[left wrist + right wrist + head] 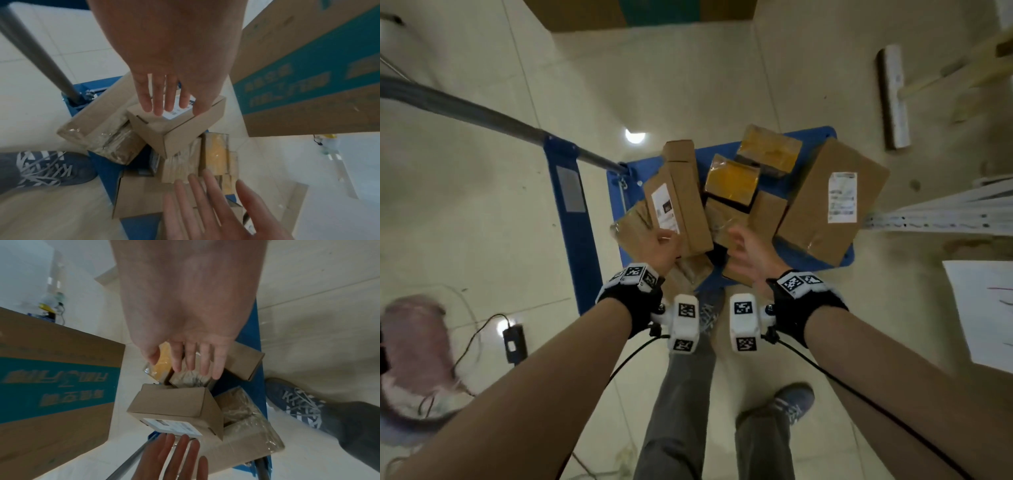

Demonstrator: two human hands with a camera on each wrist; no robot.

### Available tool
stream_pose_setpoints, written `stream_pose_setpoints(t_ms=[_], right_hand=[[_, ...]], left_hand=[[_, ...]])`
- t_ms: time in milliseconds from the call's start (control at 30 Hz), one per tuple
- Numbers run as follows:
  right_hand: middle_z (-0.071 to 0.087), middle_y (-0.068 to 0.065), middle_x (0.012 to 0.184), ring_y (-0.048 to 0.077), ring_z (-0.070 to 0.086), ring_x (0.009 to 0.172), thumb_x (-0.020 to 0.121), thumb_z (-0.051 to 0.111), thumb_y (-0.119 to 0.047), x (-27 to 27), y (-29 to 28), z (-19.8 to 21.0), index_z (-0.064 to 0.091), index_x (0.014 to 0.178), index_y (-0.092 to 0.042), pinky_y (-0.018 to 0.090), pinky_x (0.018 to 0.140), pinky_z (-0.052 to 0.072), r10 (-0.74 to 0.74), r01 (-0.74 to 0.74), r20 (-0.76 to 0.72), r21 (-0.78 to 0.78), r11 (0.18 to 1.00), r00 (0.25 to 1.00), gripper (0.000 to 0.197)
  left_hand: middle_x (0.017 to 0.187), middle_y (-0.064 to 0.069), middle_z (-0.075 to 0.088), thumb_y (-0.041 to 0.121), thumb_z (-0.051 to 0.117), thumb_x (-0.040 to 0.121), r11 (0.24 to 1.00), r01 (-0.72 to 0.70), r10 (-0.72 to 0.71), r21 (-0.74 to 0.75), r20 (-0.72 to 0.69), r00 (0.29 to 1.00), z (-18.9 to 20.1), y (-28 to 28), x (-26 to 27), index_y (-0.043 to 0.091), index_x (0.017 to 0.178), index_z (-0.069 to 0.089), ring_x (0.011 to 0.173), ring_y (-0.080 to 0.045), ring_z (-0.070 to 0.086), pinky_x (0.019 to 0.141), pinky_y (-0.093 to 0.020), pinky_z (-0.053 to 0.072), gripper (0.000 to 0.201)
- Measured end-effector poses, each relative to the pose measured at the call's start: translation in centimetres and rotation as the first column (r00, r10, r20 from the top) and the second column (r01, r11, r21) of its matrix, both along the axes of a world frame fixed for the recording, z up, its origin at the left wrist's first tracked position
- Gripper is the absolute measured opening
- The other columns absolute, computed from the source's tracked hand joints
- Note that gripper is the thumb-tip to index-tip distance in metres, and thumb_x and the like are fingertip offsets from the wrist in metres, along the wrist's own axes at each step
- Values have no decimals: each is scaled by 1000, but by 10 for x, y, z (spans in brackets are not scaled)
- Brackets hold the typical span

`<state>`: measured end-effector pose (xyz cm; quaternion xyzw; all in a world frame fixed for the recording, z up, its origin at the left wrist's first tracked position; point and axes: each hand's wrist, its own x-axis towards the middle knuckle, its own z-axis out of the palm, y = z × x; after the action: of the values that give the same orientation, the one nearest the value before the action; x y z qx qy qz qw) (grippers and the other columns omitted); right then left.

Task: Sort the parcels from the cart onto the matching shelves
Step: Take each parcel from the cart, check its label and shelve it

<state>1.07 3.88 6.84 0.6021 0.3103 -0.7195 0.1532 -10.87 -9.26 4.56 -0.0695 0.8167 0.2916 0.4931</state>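
Both hands, left hand [661, 248] and right hand [748, 251], hovered over the cart's [585, 219] parcels [678, 198], fingers [157, 97] straight, loosely spread, gripping nothing.

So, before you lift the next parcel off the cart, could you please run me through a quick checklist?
1. Left hand free: ok, fingers straight, reaching over the labelled box.
2. Right hand free: ok, open above the taped parcels.
3. Label readable: not ok, the white label is blurred.
4. Box free to lift: ok, it lies on top of the pile with nothing on it.
5. Footing: ok, the shoe stands on bare floor; the other is at the blue cart edge.
6. Target shelf: cannot tell.
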Motion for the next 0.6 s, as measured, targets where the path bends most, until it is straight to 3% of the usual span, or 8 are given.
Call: stream_pose_setpoints(t_ms=[100, 200, 233, 300, 367, 500, 600], right_hand=[[31, -1, 162, 22, 33, 147, 104, 44, -49, -7, -12, -32, 34, 155, -21, 39, 110, 36, -17, 18, 14, -44, 999, 1000, 60], [29, -2, 164, 22, 28, 150, 102, 39, -58, -10, -21, -51, 32, 157, -25, 42, 114, 30, -1, 1, 6, -33, 999, 1000, 64], [30, -3, 164, 22, 27, 150, 102, 37, -59, -11, -24, -55, 31, 157, -26, 42, 114, 29, 6, -6, -3, -33, 999, 1000, 64], [32, -3, 163, 22, 28, 149, 103, 35, -58, -14, -26, -58, 30, 157, -25, 41, 114, 29, 16, -17, -17, -44, 999, 1000, 64], [36, -2, 161, 23, 33, 147, 104, 34, -56, -15, -28, -60, 32, 156, -24, 42, 117, 28, 40, -42, -28, -55, 998, 999, 61], [52, 2, 146, 23, 51, 129, 106, 35, -49, -16, -30, -54, 45, 148, -21, 44, 118, 33, 70, -76, -83, -76, 994, 994, 51], [61, -1, 120, 17, 58, 105, 104, 43, -49, -20, -28, -46, 54, 134, -23, 39, 105, 44, 72, -82, -110, -91, 992, 991, 41]], left_hand=[[126, -12, 56, 24, 56, 99, 996, -88, 88, -27, -30, 996, -26, -6, 4, 6, 134, 51, 104, -24, 56, 74, -22, 40, 40], [142, -12, 47, 23, 53, 101, 984, -177, 176, -18, -9, 984, -38, -7, 9, 8, 146, 39, 126, -25, 50, 65, -7, 37, 49], [143, -11, 47, 23, 53, 101, 977, -212, 212, -14, 6, 977, -42, -8, 10, 9, 147, 38, 127, -25, 49, 70, -6, 39, 50], [146, -9, 46, 28, 55, 100, 958, -285, 285, -8, 61, 957, -43, -6, 11, 14, 148, 38, 128, -24, 50, 90, -21, 42, 53], [147, -8, 47, 31, 54, 99, 941, -337, 335, 7, 94, 937, -44, -4, 13, 19, 148, 36, 124, -23, 52, 92, -29, 40, 54], [128, -5, 58, 31, 57, 97, 930, -365, 365, 53, -2, 931, -38, -5, 19, 18, 141, 47, 103, -16, 56, 85, -26, 43, 47], [109, -2, 68, 41, 63, 88, 921, -375, 386, 101, -141, 911, -30, -8, 25, 27, 107, 69, 101, -21, 65, 92, -39, 53, 24]])
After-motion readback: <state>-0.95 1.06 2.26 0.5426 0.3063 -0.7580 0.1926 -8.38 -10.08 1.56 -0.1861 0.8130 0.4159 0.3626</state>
